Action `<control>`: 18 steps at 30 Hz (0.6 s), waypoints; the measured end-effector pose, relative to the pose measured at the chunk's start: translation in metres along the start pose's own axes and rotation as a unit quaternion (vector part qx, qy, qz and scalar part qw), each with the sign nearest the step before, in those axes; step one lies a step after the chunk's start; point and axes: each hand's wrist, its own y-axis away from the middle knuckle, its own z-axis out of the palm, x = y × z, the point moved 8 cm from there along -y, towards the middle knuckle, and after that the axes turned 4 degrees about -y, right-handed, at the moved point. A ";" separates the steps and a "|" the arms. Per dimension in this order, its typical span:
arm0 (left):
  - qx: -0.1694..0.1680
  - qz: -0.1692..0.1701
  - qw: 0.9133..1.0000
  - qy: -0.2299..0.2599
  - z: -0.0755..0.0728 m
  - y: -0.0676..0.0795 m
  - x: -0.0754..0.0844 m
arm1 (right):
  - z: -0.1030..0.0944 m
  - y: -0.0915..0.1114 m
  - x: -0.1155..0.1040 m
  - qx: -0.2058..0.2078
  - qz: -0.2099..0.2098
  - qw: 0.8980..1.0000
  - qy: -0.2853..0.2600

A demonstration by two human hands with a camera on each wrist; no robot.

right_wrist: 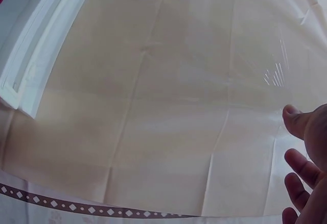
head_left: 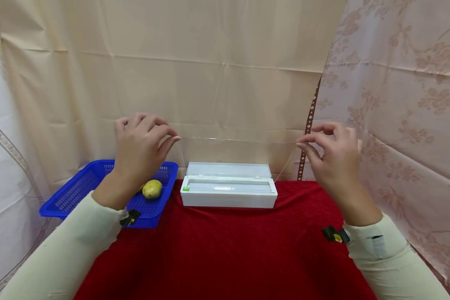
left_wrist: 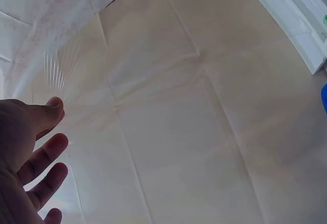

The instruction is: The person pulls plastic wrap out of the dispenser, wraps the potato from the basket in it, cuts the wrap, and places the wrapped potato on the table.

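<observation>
A sheet of clear cling film point(head_left: 217, 139) is stretched between my raised hands, its upper edge a thin shiny line. At one corner my left hand point(head_left: 140, 139) pinches it between thumb and fingers. My right hand point(head_left: 335, 156) pinches the opposite corner, level with the left. Small creases fan out in the film point(left_wrist: 55, 73) near the left thumb in the left wrist view, and similar ones show by the right thumb point(right_wrist: 292, 113). Behind and below the film stands a white cling film dispenser point(head_left: 228, 201) with its clear lid raised and a green slider point(head_left: 186, 188) at its left end.
To the left, a blue plastic basket point(head_left: 148, 221) holds yellowish fruit point(head_left: 152, 189), partly hidden by my left wrist. A red cloth point(head_left: 225, 250) covers the table. A beige curtain point(head_left: 210, 96) hangs behind, with a floral curtain point(head_left: 408, 104) on the right.
</observation>
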 end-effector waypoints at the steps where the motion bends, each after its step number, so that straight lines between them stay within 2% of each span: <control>1: 0.003 0.002 1.000 0.002 -0.002 -0.001 0.001 | -0.002 0.000 -0.001 -0.001 -0.002 1.000 0.003; 10: 0.026 0.010 0.999 0.029 -0.019 0.002 0.011 | -0.015 0.004 -0.011 0.007 -0.016 1.000 0.001; 15: 0.013 0.033 0.999 0.017 -0.029 0.004 0.020 | -0.025 0.009 -0.014 0.020 -0.012 1.000 -0.001; 18: 0.004 0.045 0.999 0.021 -0.036 0.006 0.026 | -0.031 0.014 -0.018 0.012 -0.017 1.000 -0.001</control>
